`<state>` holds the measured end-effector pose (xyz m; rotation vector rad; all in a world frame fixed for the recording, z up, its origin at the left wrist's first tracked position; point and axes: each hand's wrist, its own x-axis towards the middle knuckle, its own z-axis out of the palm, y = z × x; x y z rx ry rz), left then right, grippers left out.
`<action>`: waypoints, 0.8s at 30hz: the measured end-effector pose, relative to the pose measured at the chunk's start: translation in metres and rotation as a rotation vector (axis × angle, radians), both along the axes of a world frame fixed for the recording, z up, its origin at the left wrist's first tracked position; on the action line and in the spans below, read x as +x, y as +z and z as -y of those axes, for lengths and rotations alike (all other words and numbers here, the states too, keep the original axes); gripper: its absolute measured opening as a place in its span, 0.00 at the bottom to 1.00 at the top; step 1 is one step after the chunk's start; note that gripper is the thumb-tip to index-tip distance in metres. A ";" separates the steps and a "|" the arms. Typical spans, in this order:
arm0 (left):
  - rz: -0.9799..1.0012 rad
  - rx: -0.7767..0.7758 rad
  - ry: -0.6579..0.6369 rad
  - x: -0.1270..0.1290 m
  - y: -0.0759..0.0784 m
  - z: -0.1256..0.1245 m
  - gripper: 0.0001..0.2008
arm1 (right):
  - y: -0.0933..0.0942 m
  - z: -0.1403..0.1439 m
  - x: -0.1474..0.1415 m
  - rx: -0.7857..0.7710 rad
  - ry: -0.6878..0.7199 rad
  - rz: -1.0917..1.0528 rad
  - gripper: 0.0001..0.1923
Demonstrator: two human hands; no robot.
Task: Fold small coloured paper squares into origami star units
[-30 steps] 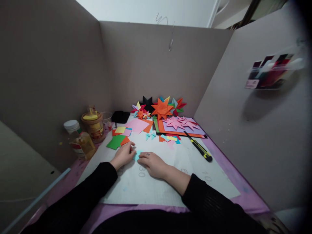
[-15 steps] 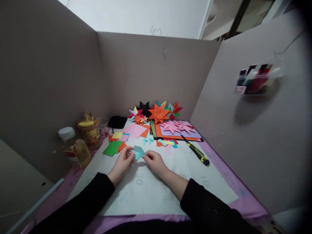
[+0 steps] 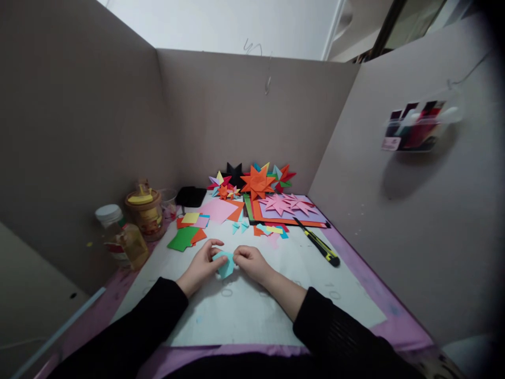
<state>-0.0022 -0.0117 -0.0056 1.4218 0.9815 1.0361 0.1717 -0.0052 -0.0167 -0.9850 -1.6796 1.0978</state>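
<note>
My left hand point(image 3: 202, 263) and my right hand point(image 3: 251, 261) meet over the white cutting mat point(image 3: 252, 310), both pinching a small light-blue folded paper point(image 3: 225, 263) held just above the mat. Both arms wear black sleeves. Beyond my hands lie small paper pieces: a green sheet point(image 3: 182, 238), yellow and pink squares point(image 3: 191, 217), and tiny light-blue folded units point(image 3: 240, 227).
Folded paper stars point(image 3: 257, 182) stand at the back, pink stars point(image 3: 284, 204) on stacked sheets. A yellow-black utility knife point(image 3: 319, 246) lies right of my hands. Jars and a bottle point(image 3: 123, 237) stand at left. Grey cardboard walls enclose the desk; a marker holder point(image 3: 416, 129) hangs on the right wall.
The blue paper was pressed flat on the mat, then lifted between both hands, and is now lowered and turned close to the mat. The view tilted up slightly.
</note>
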 end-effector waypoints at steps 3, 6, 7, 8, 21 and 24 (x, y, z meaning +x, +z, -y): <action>-0.024 0.005 -0.009 0.000 0.001 0.001 0.15 | 0.001 0.003 -0.002 0.064 -0.001 0.025 0.05; -0.015 -0.003 0.043 0.000 0.000 0.000 0.13 | 0.003 0.005 -0.001 0.169 -0.077 -0.008 0.09; 0.000 -0.010 0.066 0.000 0.000 0.000 0.13 | 0.003 0.005 0.000 0.220 -0.104 -0.004 0.11; 0.023 -0.015 0.088 0.000 0.000 -0.001 0.13 | 0.003 0.005 0.000 0.277 -0.124 0.010 0.12; 0.090 -0.014 0.125 -0.002 -0.005 -0.006 0.14 | 0.002 0.008 -0.008 0.154 -0.084 0.075 0.02; 0.086 -0.009 0.109 -0.003 -0.003 -0.006 0.12 | -0.001 0.006 -0.004 0.168 -0.043 0.005 0.05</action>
